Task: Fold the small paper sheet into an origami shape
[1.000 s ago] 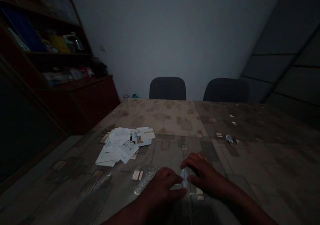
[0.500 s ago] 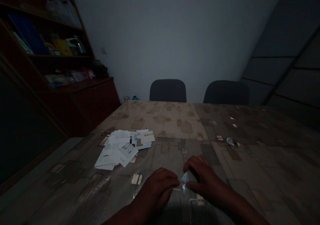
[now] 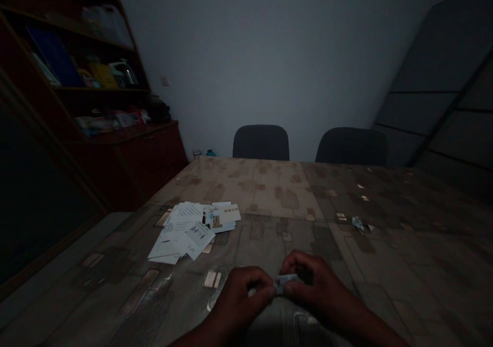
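Note:
Between my two hands, low in the middle of the view, is a small pale folded piece of paper (image 3: 287, 278). My right hand (image 3: 314, 283) pinches it between thumb and fingers from the right. From the left, my left hand (image 3: 248, 290) grips its near left end with thumb and forefinger pressed together. The dim light hides the finer folds. Left of my hands, a spread pile of white printed cards (image 3: 185, 231) lies on the table. To the right are some crumpled or folded paper scraps (image 3: 358, 225).
A patterned cloth covers the table (image 3: 262, 182). Two dark chairs, one a left chair (image 3: 261, 141) and one a right chair (image 3: 351, 146), stand at its far edge. A wooden cabinet (image 3: 150, 154) with loaded shelves is at the left, against a pale wall.
The paper has turned from upright to lying flatter between my fingers. My left hand has closed its thumb and forefinger on it. The view has shifted slightly.

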Tool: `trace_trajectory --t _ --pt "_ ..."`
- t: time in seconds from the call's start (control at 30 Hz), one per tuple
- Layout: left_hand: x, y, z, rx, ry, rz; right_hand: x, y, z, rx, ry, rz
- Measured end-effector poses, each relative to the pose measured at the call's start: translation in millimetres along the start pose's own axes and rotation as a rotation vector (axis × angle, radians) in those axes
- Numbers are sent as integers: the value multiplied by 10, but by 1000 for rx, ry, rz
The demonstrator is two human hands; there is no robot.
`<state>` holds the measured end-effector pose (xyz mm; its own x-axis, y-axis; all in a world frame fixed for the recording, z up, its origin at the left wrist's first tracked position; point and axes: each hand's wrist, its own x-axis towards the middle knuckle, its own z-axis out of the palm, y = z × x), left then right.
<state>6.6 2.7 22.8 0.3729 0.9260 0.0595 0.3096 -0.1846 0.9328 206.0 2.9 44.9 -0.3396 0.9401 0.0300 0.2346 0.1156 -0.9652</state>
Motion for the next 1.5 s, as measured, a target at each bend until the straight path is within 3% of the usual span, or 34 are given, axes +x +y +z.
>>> trace_trajectory --t 0.1,0.47,0.73,0.87,0.97,1.07,1.13,1.3,1.4,1.5 --pt "-4 -27 1 -1 19 -31 -9 24 -1 43 10 21" --pt "-28 56 -8 12 -7 58 -9 -22 43 27 74 23" --pt "-30 -16 -49 -49 -28 85 -20 55 -31 86 37 45" --pt "-24 -7 -39 -113 -43 28 3 126 -45 147 11 33" --pt "-15 11 -49 -36 -1 44 24 154 -28 187 25 29" --pt "-3 29 -96 158 122 163 30 136 14 211 128 22" --pt "5 32 -138 308 200 322 25 108 58 215 187 24" --pt "0 18 -200 654 261 761 15 44 197 197 82 112" --pt "-21 9 -193 736 259 837 24 33 245 195 92 149" --pt "-33 3 -173 617 208 791 27 49 231 178 125 133"
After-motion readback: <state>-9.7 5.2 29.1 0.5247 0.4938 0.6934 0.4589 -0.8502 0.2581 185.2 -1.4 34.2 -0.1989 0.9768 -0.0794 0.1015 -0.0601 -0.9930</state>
